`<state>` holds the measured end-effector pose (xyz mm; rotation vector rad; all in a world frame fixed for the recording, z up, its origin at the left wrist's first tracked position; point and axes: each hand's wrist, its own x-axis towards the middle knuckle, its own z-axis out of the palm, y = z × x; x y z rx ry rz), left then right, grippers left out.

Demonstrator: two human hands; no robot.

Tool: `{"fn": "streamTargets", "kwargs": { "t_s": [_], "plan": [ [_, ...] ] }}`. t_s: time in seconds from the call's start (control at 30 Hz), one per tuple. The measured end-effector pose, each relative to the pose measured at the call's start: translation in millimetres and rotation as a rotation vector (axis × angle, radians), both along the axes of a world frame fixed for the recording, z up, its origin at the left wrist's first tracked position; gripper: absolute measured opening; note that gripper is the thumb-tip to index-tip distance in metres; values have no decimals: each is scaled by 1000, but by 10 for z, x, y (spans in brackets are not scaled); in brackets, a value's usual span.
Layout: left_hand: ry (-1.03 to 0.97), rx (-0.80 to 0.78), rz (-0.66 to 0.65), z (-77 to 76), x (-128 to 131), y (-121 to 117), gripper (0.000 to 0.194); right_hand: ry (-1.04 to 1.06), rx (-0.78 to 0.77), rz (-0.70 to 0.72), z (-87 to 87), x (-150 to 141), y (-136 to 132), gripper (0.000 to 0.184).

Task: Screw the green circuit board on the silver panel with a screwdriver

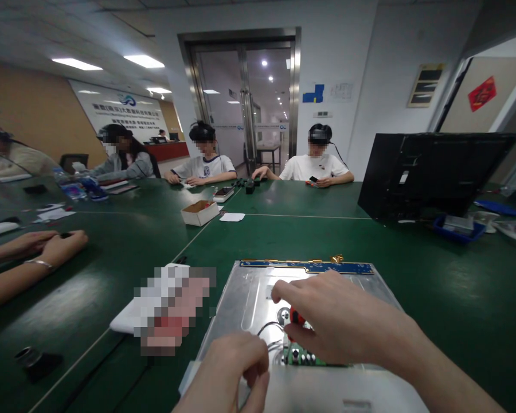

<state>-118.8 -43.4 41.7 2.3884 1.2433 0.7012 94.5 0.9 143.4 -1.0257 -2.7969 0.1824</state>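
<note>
A flat metal-backed display panel point(236, 307) lies in front of me, with a thin blue circuit strip point(284, 266) along its far edge. On its middle sits a green circuit board point(298, 357), partly covered by my hands, with dark cables point(269, 326) running to it. My right hand point(331, 315) reaches over the board, its fingers closed on the red and black handle of what looks like a screwdriver point(296, 316); the tip is hidden. My left hand point(236, 367) is curled at the board's left side, near the cables. What its fingers hold, if anything, is hidden.
A large black monitor point(430, 178) stands at the right beside a blue tray point(458, 228). To the left are a blurred-out white and red item point(167, 310), a black cylindrical part point(36, 361) and another person's hands point(55, 246). Farther back stands a small open box point(200, 213).
</note>
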Motion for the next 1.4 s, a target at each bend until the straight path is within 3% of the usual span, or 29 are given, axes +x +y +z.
{"fn": "streamTargets", "kwargs": {
  "t_s": [0.1,0.3,0.43,0.5,0.67,0.87,1.07,1.17,1.4],
  "plan": [
    [35,-42,69,5,68,62,10,-14,-6,-15,2,-12,9,18],
    [-32,-96,53,-195,121,106,17,-68,3,-89,-21,-46,40,25],
    [6,-110,68,-268,199,112,22,-54,24,-70,-38,-52,38,14],
    [21,-106,62,-280,228,106,21,-41,9,-51,-31,-46,28,7],
    [6,-99,53,-300,231,104,18,0,-37,17,15,-29,-12,23],
    [-58,-58,-13,-336,230,107,25,-24,-8,-23,-8,-45,8,15],
    [-28,-45,-19,-388,243,144,18,-20,22,-28,-20,-41,2,6],
    [-49,-5,-38,-420,233,161,15,13,-9,16,-5,-32,-17,15],
    [-47,26,-35,-460,223,159,12,8,-29,14,21,-13,-51,13]
  ]
}}
